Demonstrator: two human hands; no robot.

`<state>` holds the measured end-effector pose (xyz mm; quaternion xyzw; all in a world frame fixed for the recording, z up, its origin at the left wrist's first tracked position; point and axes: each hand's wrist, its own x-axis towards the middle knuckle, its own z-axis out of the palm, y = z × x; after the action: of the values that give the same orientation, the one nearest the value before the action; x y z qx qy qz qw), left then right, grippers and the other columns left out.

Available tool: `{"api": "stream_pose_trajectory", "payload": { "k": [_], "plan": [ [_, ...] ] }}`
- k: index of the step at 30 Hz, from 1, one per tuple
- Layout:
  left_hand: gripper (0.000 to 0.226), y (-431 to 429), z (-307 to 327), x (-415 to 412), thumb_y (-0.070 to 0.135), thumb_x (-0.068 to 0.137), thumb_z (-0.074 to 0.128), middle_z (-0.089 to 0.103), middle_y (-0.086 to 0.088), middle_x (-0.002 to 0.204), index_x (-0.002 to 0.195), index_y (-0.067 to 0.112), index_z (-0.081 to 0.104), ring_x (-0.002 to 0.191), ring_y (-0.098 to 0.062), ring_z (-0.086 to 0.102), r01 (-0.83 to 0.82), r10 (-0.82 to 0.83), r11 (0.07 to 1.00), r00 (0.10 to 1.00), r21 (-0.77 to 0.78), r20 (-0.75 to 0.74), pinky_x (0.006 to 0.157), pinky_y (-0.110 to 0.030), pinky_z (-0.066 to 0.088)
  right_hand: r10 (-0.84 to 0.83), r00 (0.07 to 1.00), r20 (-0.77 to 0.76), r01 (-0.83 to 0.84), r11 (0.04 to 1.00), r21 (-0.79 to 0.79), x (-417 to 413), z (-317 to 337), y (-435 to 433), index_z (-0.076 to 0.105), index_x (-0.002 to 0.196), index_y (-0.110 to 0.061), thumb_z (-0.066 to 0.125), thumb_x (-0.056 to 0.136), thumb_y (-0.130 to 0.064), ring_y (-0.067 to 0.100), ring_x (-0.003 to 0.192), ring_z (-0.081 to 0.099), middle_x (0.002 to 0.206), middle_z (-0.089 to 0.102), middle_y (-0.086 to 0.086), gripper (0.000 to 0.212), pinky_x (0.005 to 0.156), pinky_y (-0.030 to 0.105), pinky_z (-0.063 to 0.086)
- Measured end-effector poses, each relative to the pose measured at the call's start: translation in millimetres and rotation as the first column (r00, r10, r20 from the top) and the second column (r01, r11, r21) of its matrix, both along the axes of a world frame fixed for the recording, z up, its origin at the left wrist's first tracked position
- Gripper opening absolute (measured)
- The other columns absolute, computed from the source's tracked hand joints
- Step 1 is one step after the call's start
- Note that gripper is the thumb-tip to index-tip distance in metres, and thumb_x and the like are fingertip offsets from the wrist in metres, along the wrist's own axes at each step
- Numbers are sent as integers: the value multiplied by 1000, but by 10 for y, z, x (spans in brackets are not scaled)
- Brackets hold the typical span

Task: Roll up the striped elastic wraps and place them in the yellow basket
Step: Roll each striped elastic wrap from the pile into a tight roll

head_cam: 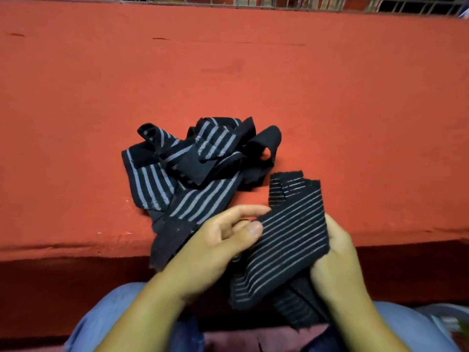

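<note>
- Head view: both hands work at lower centre of the frame, over the person's lap, just in front of the near edge of the red surface.
- Step in hand, as judged: one striped wrap is being gathered for rolling. It is folded, not yet a tight roll, and its free end hangs down toward the lap.
- Left hand: thumb pressed on the left edge of the wrap, the other fingers loosely curled and partly spread above it.
- Right hand: closed on the wrap's right edge, fingers tucked under the fabric (their tips are hidden).
- The remaining wraps lie in a tangled pile at frame centre on the surface, one end drooping over the near edge, touching or just behind the left hand.
- The yellow basket is not in view.
- Next move, as judged: bring the free end up, turn it over itself under even tension, and keep the side edges aligned so the roll does not cone.
- Open room: the surface is bare to the upper left, upper right and far right of the pile. A wire grid bounds the far edge at the top of the frame.
</note>
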<state>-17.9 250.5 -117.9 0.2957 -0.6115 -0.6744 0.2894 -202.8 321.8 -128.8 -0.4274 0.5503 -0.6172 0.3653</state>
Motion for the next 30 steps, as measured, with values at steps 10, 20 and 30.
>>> {"api": "stream_pose_trajectory", "payload": {
  "k": [10,20,30],
  "plan": [
    [34,31,4,-96,52,98,63,69,-17,110,128,37,63,108,-20,71,-105,110,990,992,-94,54,95,-37,56,226,930,-291,-222,974,47,7,71,44,80,112,-29,78,87,3,8,95,76,103,80,-10,40,81,21,56],
    [23,37,67,-115,33,105,56,77,9,98,94,38,75,98,-7,72,-203,212,972,975,-121,72,83,-23,53,313,881,-355,-296,950,101,-11,48,58,82,102,-32,70,97,-8,5,91,77,96,81,-14,28,77,19,56],
    [17,-38,80,-134,25,93,66,79,-3,105,96,31,82,94,-14,74,-363,402,909,894,204,-197,74,-29,58,224,931,-287,-204,974,99,-66,24,15,83,104,-28,72,91,3,4,100,75,103,80,-13,35,81,21,55]
  ]
}}
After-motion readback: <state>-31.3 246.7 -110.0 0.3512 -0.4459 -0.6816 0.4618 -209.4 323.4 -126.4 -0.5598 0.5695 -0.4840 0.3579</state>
